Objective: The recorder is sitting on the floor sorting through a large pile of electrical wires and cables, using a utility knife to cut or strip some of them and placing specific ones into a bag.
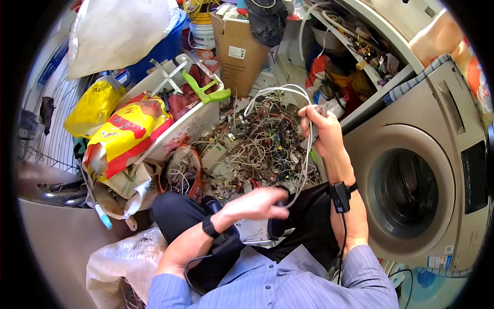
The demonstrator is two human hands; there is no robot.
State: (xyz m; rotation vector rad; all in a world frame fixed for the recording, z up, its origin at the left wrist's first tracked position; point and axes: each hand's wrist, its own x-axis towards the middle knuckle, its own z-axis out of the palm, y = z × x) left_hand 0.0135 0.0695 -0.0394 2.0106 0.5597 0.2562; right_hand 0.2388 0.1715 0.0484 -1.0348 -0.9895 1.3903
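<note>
My right hand (322,127) is raised in front of the washing machine, closed on a white cable (307,154). The cable loops above the fingers, and one strand hangs down toward my lap. A small greyish piece (322,109) shows at those fingertips; its kind is unclear. My left hand (256,204) is blurred over my knees, thumb and forefinger apart. The lower strand reaches that gap, but whether the fingers grip it cannot be told. Below lies a tangled heap of cables and wires (262,143) on the floor.
An orange bucket (196,170) with wires stands left of the heap. A white box (193,119) bears a green-handled hacksaw (204,89) and yellow bags (131,127). Behind stands a cardboard box (239,58); a washing machine (386,131) and shelves (370,73) line the right.
</note>
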